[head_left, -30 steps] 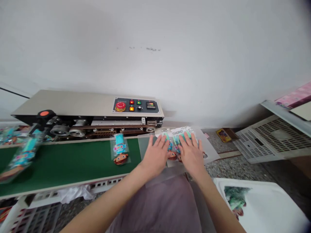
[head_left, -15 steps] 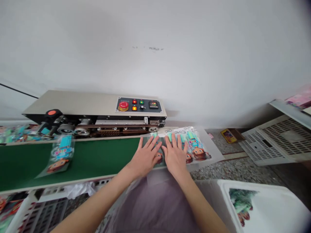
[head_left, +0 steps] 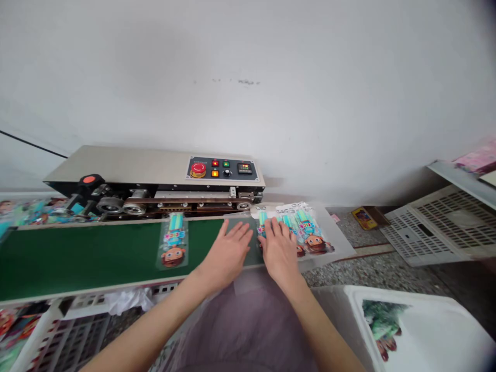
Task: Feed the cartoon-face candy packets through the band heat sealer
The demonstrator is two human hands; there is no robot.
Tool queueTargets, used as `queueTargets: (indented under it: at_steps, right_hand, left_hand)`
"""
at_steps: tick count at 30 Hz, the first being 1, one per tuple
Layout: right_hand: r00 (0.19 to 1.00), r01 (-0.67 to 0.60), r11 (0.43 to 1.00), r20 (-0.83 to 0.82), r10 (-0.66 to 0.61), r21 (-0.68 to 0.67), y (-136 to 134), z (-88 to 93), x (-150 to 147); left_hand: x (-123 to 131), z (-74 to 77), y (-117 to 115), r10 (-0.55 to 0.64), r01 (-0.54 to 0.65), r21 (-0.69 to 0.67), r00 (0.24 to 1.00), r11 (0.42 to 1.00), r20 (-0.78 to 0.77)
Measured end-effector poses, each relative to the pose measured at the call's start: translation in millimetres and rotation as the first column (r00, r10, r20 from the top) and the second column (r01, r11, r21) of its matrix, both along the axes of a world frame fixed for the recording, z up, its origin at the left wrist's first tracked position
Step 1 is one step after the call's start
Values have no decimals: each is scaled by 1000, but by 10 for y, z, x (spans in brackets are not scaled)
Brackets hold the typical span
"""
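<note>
My left hand (head_left: 228, 250) lies flat with fingers spread at the right end of the green conveyor belt (head_left: 89, 256), nothing in it. My right hand (head_left: 279, 248) rests flat, fingers apart, on the left side of a small pile of clear toy packets (head_left: 306, 233) with teal contents and a cartoon face. One such packet (head_left: 172, 246) lies alone on the belt, left of my left hand, its top edge under the sealer machine (head_left: 155, 181).
The sealer's control panel (head_left: 222, 169) has a red stop button and lit lamps. White slatted crates (head_left: 430, 219) stand at the right, a white bin (head_left: 426, 330) at lower right, more packets (head_left: 34, 211) at far left, a crate (head_left: 58, 336) below the belt.
A packet that was under my hands has left them and travelled left along the belt. My right hand has shifted slightly back onto the pile; the earlier packet has gone out of view at the left.
</note>
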State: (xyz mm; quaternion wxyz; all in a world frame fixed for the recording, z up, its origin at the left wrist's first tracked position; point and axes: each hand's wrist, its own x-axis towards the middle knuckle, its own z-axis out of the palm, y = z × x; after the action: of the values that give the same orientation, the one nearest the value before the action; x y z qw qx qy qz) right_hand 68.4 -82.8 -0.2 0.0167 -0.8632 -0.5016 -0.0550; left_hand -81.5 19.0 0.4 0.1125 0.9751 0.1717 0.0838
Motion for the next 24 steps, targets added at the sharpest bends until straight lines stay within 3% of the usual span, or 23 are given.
queueTargets:
  at_steps: [3, 6, 11, 15, 18, 21, 24]
  right_hand:
    - [1000, -21, 999, 5, 21, 46, -21, 19, -3]
    - [998, -64, 990, 8, 63, 122, -79, 67, 174]
    - [974, -151, 970, -139, 179, 189, 141, 90, 454]
    - [973, -153, 977, -149, 175, 148, 448, 53, 479]
    - [976, -160, 981, -130, 174, 111, 532, 55, 474]
    - [980, -151, 981, -109, 165, 121, 446, 82, 494]
    - [993, -116, 982, -3, 118, 146, 187, 77, 544]
  left_hand:
    - [304, -48, -160, -17, 17, -20, 1000, 1000, 2]
    - [446, -163, -234, 35, -35, -9, 999, 999, 20]
    - [449, -319, -234, 55, -56, 32, 998, 998, 19]
    - [414, -311, -214, 45, -45, 22, 999, 999, -4]
    - [410, -266, -223, 41, -41, 13, 999, 999, -7]
    - [442, -234, -248, 59, -58, 9, 998, 998, -12]
    - [508, -238, -271, 80, -80, 15, 997, 997, 1]
